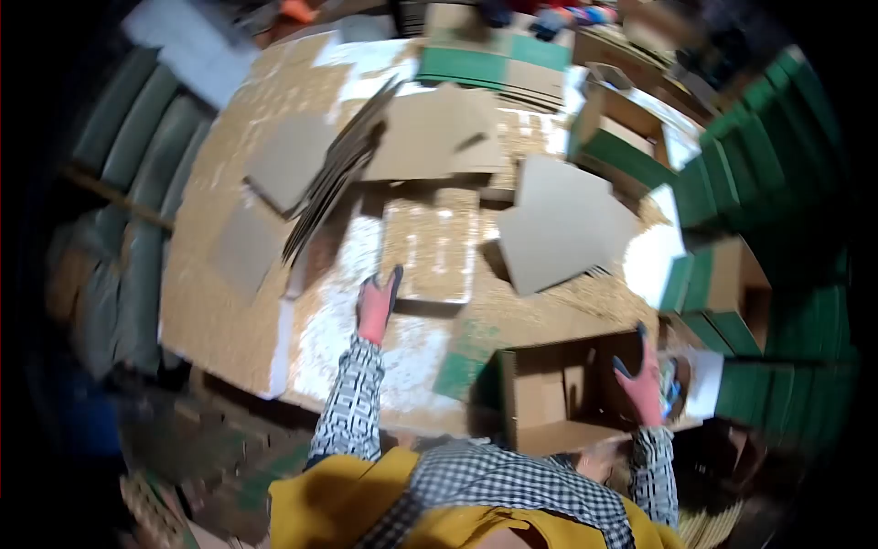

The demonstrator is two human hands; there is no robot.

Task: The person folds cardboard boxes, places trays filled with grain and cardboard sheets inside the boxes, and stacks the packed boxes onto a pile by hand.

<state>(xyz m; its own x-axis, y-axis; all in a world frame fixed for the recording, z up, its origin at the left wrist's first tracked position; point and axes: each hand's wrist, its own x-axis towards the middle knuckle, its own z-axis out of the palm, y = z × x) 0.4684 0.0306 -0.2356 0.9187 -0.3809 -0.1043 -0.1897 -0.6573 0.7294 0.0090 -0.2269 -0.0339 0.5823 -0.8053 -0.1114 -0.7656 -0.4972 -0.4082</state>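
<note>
My left hand (378,306), in a pink glove with dark fingertips, is beside the near left corner of a raised rectangular block (428,247) covered in tan shavings. Its thumb and fingers are apart, and nothing shows between them. Close to my body, an open cardboard box (549,393) lies with its hollow side towards me. My right hand (642,384), gloved alike, is at that box's right wall, thumb over the inside and fingers along the edge. Part of this grip is hidden.
Shavings cover the worktable (219,293). Grey cardboard sheets (558,224), a leaning cardboard stack (343,165) and brown sheets (430,133) lie around the block. Green-and-brown boxes (622,137) stand farther right, beside stacked green cartons (759,174). Another person's gloved hand (549,23) appears at the far side.
</note>
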